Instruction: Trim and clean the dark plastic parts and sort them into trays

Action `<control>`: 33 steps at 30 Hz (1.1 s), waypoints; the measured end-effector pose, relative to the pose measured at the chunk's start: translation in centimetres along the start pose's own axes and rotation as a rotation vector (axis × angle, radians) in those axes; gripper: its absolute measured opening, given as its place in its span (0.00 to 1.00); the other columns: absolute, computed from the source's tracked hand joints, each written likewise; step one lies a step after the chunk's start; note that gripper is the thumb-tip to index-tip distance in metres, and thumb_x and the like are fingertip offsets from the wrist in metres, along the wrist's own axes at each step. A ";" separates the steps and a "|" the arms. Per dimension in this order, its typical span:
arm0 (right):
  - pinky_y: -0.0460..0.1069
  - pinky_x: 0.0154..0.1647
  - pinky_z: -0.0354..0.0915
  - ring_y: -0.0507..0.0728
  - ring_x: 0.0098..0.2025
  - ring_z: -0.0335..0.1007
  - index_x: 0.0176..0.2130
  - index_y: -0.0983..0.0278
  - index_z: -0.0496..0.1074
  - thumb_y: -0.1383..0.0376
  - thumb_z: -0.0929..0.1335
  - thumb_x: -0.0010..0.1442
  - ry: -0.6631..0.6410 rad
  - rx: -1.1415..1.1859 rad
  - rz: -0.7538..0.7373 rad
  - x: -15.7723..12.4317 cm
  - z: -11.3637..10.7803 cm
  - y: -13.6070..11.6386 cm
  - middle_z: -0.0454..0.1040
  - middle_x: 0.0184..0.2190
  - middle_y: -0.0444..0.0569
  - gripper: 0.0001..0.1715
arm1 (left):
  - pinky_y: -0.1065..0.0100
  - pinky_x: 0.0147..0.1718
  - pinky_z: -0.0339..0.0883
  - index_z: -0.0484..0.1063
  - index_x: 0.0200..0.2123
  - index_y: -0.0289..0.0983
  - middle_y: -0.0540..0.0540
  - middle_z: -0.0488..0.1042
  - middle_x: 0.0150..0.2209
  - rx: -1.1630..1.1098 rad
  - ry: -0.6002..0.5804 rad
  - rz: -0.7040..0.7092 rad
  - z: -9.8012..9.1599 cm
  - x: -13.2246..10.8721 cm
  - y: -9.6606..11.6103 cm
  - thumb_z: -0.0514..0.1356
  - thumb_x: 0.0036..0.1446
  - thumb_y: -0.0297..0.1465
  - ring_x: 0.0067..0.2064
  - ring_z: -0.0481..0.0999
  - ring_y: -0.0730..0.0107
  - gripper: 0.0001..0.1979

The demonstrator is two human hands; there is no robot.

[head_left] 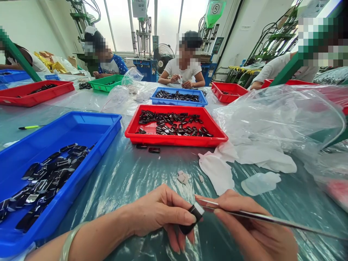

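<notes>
Workshop table [130, 174]: left hand [160, 212] pinches black part [191, 218], right hand [244, 224] holds tweezers [261, 216].

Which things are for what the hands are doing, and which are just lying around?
In use: left hand, small black part, right hand, thin metal tool; probably the red tray and blue tray of similar black parts.
Lying about: white gloves, clear plastic bags, yellow pen, little scraps.

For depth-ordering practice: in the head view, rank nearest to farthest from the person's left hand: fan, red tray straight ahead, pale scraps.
1. Pale scraps, on the table just ahead of the left hand.
2. Red tray, mid-table beyond them.
3. Fan, at the room's back.
</notes>
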State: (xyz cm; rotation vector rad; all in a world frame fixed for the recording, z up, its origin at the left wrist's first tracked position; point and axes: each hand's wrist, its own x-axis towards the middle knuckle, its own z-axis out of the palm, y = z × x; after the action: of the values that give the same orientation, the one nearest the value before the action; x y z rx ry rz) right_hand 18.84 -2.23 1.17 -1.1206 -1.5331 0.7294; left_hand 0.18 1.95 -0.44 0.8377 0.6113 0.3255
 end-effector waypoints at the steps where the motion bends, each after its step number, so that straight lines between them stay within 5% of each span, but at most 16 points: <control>1: 0.44 0.23 0.65 0.51 0.24 0.67 0.33 0.55 0.76 0.66 0.68 0.53 0.028 0.006 0.049 0.1 0.0 0.0 0.73 0.23 0.44 0.06 | 0.78 0.18 0.67 0.75 0.32 0.30 0.45 0.73 0.25 0.001 0.002 -0.010 0.0 0.0 0.0 0.62 0.47 0.35 0.20 0.71 0.77 0.13; 8: 0.45 0.32 0.73 0.52 0.30 0.73 0.29 0.59 0.72 0.63 0.71 0.50 0.055 0.255 0.313 0.4 0.1 0.1 0.72 0.26 0.43 0.04 | 0.78 0.19 0.67 0.74 0.34 0.30 0.45 0.73 0.25 0.002 -0.010 -0.030 0.0 0.0 0.2 0.62 0.47 0.33 0.20 0.72 0.77 0.13; 27: 0.48 0.34 0.73 0.58 0.34 0.76 0.31 0.61 0.69 0.62 0.73 0.46 0.119 0.460 0.489 1.3 -0.1 0.5 0.76 0.25 0.46 0.12 | 0.79 0.20 0.67 0.76 0.34 0.29 0.47 0.70 0.22 0.084 0.025 0.025 -0.2 0.0 0.4 0.62 0.48 0.33 0.22 0.72 0.76 0.13; 33: 0.46 0.34 0.72 0.55 0.30 0.75 0.28 0.60 0.71 0.61 0.72 0.48 0.048 0.299 0.377 0.8 0.0 0.7 0.72 0.25 0.43 0.08 | 0.77 0.22 0.69 0.76 0.35 0.32 0.42 0.69 0.44 0.024 0.004 0.134 0.1 -0.3 0.7 0.63 0.47 0.31 0.25 0.75 0.76 0.11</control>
State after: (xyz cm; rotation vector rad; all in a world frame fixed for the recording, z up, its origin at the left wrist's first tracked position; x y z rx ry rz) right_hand 19.06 -1.19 0.86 -1.1991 -1.1355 1.1378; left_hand -0.01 2.20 0.21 0.9038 0.5644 0.4423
